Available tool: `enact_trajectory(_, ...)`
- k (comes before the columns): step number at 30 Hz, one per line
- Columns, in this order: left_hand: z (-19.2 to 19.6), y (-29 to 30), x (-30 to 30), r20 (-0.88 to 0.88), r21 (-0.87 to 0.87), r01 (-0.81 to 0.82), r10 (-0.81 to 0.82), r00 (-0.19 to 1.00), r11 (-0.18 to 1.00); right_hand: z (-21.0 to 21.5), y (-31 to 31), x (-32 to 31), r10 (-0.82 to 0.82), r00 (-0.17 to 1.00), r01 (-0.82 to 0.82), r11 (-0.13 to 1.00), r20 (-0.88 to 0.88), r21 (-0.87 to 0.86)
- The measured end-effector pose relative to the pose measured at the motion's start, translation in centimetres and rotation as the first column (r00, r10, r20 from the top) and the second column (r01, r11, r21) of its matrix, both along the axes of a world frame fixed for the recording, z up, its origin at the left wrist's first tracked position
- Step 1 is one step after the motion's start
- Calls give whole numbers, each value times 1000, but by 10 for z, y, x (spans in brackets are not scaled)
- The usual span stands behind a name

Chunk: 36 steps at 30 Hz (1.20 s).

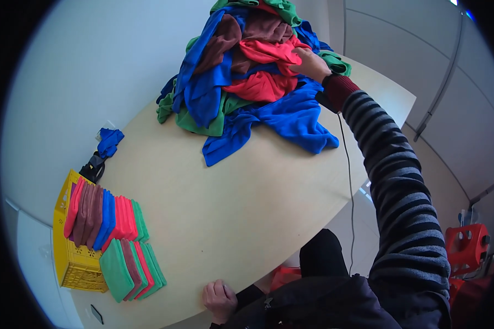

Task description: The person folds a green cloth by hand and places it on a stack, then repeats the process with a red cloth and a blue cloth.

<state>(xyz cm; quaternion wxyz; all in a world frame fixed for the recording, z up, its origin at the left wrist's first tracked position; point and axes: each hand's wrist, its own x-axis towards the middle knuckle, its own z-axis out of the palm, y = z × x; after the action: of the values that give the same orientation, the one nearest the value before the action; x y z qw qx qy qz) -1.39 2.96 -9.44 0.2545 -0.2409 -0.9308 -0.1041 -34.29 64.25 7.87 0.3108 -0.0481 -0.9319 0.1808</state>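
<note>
A tall heap of loose cloths (pixel 203 93) in blue, green, red and brown lies at the far end of the table. My right hand (pixel 312 64) reaches to its right side, fingers closed on a red cloth (pixel 271 53). Below it, a blue cloth (pixel 291 123) spreads from the heap onto the tabletop. My left hand (pixel 219 300) rests at the table's near edge, loosely curled with nothing visible in it. At the left, folded cloths (pixel 111 219) stand in a row by a yellow plastic basket (pixel 79 268). A second row of folded cloths (pixel 132 271) sits in front.
The pale wooden table (pixel 219 214) curves along its near edge. A blue crumpled cloth (pixel 110 141) and a black object (pixel 94 166) lie by the wall. A thin cable (pixel 350 192) hangs past the table's right edge. A red chair (pixel 465 249) stands at right.
</note>
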Motion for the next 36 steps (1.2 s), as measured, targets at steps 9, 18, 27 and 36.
enact_trajectory(9, -10, -12, -1, 54, -39, -16, 19, 998, 999, -35, -6, -83, -272, 948, 286, 956, -164, 70)
enact_trajectory(18, -4, -5, -5, -20, -66, -10, 8, 1000, 998, -35, 10, -46, 24, 1000, -19, 962, -15, 272)
enact_trajectory(27, 6, 1, 6, 2, -45, -32, 32, 999, 998, -24, -49, 162, 324, 748, -412, 911, 580, 23)
enact_trajectory(36, 5, -7, 18, 12, 15, -83, 82, 997, 996, -10, -113, 200, 550, 753, -390, 815, 362, -429)
